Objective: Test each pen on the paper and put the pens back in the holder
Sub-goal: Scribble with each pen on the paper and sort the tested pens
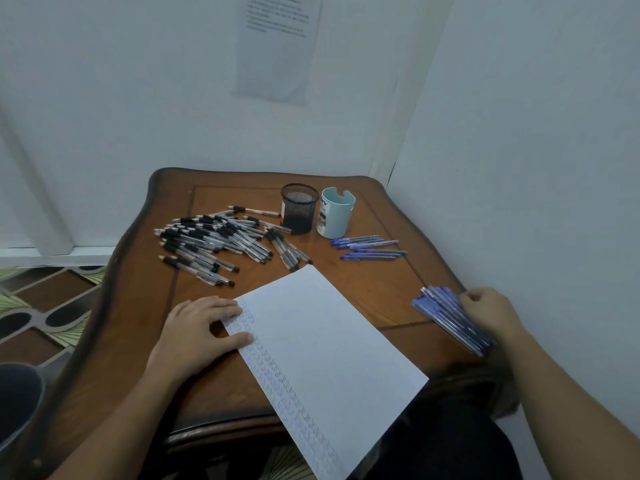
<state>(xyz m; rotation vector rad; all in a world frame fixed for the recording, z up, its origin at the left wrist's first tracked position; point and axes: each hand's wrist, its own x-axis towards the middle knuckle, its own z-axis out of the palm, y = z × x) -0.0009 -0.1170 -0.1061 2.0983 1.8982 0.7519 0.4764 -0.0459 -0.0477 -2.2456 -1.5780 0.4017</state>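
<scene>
Pressing marked paper [332,344] flat with straight-fingered left hand [202,329], gripping blue pen bundle [445,315] in right hand [491,311], leaving mesh holder [299,207] seemingly empty.

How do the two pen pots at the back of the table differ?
The black pot is see-through wire mesh; the pale blue pot is solid, with a label on its side. The black pot's rim is plain; the blue pot's rim has a notch. Both stand upright, side by side, with no pens sticking out.
</scene>
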